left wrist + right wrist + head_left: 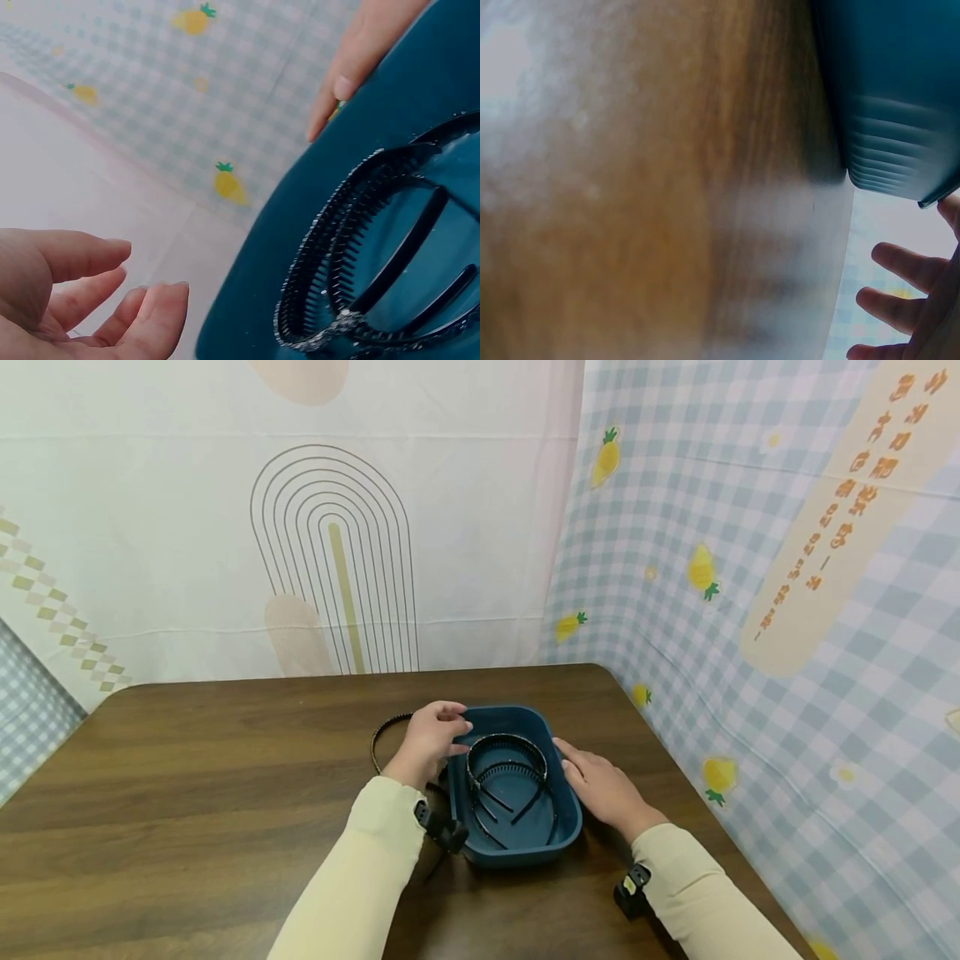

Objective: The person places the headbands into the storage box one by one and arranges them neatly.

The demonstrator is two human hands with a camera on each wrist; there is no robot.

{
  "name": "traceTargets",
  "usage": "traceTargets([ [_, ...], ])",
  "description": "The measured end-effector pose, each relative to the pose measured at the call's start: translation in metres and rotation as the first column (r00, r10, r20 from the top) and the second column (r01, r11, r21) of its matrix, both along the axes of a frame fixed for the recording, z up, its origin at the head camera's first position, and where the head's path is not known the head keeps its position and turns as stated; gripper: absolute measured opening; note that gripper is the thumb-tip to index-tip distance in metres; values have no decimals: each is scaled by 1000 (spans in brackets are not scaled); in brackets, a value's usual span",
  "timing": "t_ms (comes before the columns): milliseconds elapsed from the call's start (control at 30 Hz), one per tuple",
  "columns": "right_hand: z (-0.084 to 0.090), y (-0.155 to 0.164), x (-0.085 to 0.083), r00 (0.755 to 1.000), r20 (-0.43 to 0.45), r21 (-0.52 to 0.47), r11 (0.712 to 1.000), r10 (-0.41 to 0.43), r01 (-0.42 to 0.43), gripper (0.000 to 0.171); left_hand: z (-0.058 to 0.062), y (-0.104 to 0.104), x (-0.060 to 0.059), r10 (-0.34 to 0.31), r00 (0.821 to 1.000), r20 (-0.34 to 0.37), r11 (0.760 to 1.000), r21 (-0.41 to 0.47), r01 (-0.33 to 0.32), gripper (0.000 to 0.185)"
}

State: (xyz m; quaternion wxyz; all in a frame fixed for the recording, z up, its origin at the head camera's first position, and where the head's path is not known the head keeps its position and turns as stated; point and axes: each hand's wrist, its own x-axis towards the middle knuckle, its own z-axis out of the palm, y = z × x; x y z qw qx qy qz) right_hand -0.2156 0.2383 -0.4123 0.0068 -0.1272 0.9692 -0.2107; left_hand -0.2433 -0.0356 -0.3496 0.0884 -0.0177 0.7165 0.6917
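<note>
A dark blue plastic bin (pixel 517 858) stands on the table and holds several black toothed headbands (pixel 506 739). One of these headbands (pixel 304 270) has a glittery band in the left wrist view. My left hand (pixel 433 735) hovers over the bin's far left rim, thumb and fingers apart and loosely bent, with nothing between them. On the opposite side my right hand (pixel 603 785) rests against the bin's right rim, its fingers extended. Spread fingers of that hand (pixel 911 292) show beside the bin's ribbed outer wall in the right wrist view.
Another dark headband (pixel 377 735) lies on the brown wooden table (pixel 225 793) left of the bin, partly hidden behind my left hand and wrist. A white patterned cloth (pixel 480 527) hangs behind the table, and a checked cloth (pixel 675 635) hangs along its right side.
</note>
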Motion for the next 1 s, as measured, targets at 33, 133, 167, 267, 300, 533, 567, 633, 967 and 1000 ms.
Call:
traceTargets([
  [33,0,0,0,1000,0,-1,1000,0,0,50,1,-2,0,0,1000,-4,1000,-7,0,35],
  [133,0,-1,0,1000,3,-8,1000,3,-3,50,3,-9,1,-4,1000,-7,1000,-23,4,35],
  [167,0,-1,0,1000,4,-10,1000,4,-4,50,2,-11,1,-8,1000,-9,1000,-30,8,35],
  [267,0,0,0,1000,5,-12,1000,6,-6,51,0,-19,1,-11,1000,-10,999,-48,10,36],
  [300,0,0,0,1000,4,-10,1000,6,-6,51,-2,-22,1,-12,1000,-11,998,-55,11,37],
  [533,-2,1,-1,1000,1,2,1000,5,-5,51,-10,-38,3,-15,1000,-18,994,-105,13,35],
  [567,-2,2,-1,1000,1,3,1000,5,-5,51,-10,-39,3,-15,1000,-13,994,-109,13,35],
  [633,-2,2,-1,1000,0,1,1000,5,-5,51,-11,-42,3,-16,1000,-11,993,-118,15,35],
  [967,-1,1,-1,1000,-1,-1,1000,9,-9,51,-18,-53,3,-29,999,-37,975,-223,20,30],
  [1000,-1,1,-1,1000,-2,0,1000,10,-10,51,-19,-54,3,-39,998,-44,968,-250,27,30],
])
